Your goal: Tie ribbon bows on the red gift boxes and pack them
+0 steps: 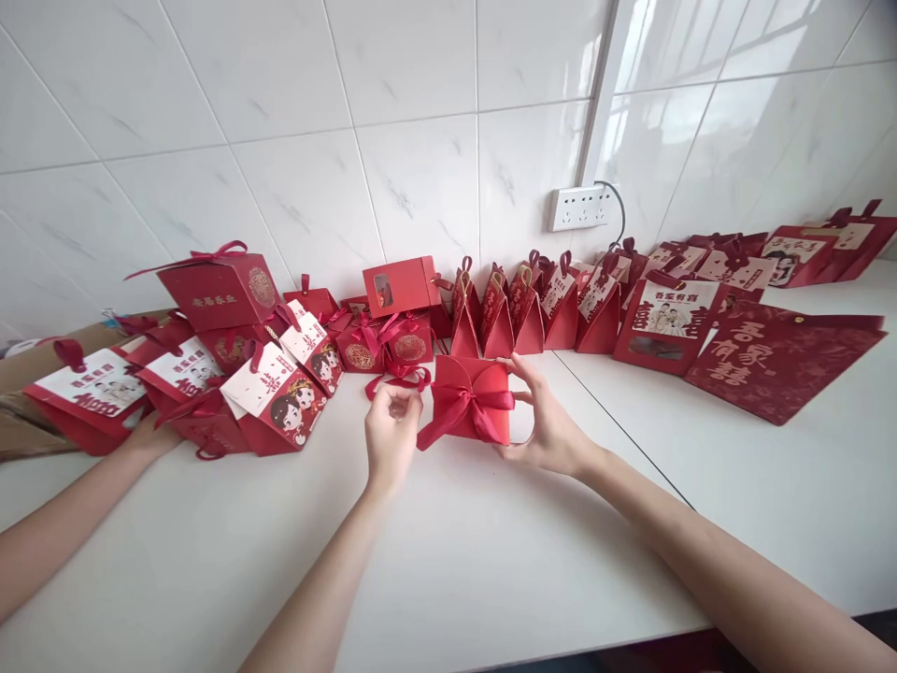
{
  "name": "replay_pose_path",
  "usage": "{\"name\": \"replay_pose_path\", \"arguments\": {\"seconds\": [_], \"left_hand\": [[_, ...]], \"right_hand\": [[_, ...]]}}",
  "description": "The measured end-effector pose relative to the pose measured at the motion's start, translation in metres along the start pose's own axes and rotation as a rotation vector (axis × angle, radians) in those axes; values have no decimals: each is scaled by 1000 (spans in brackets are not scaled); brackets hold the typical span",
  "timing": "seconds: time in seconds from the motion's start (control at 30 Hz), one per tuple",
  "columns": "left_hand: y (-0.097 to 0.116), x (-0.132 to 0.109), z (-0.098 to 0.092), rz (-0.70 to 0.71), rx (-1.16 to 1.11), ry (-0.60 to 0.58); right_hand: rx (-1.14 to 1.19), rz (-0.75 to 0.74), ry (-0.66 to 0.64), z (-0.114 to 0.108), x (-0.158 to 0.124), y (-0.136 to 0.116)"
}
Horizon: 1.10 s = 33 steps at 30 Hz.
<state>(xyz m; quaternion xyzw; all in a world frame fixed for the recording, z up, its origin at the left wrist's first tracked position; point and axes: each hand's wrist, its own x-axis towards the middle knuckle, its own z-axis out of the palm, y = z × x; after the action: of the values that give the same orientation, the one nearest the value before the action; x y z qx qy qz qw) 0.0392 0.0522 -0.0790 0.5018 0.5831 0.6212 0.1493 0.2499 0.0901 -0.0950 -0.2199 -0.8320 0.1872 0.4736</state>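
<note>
A small red box (455,374) with a dark pink ribbon bow (474,402) on its face is at the middle of the white table (448,542). My right hand (547,425) grips the box by its right side, thumb below and fingers above. Just left of the box, my left hand (393,430) is closed in a pinch beside the bow's ribbon. A loop of red ribbon shows behind its fingertips. Whether the ribbon passes between those fingertips is hard to make out.
Red gift boxes (280,402) are piled at the left, where another person's hand (150,439) reaches in. A row of upright red boxes (496,322) lines the tiled wall. More bags (785,360) stand at the right, under a wall socket (580,207).
</note>
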Motion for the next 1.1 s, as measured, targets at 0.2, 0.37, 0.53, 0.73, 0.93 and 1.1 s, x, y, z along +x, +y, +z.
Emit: {"name": "replay_pose_path", "arguments": {"seconds": [0.2,0.37,0.53,0.73,0.93,1.1], "left_hand": [[-22,8,2,5,33,-191],[-22,-1,3,180,162,-394],[-21,-8,4,307,272,-614],[-23,-8,5,316,363,-700],[-21,-5,4,309,408,-738],[-22,-6,8,357,434,-758]], "right_hand": [[399,496,115,-15,11,11],[1178,872,65,-25,11,4],[1610,988,159,-32,0,-18],[1384,1031,196,-48,-10,-40],[-158,466,187,-85,-36,-65],[-724,187,82,-120,-73,-82]]}}
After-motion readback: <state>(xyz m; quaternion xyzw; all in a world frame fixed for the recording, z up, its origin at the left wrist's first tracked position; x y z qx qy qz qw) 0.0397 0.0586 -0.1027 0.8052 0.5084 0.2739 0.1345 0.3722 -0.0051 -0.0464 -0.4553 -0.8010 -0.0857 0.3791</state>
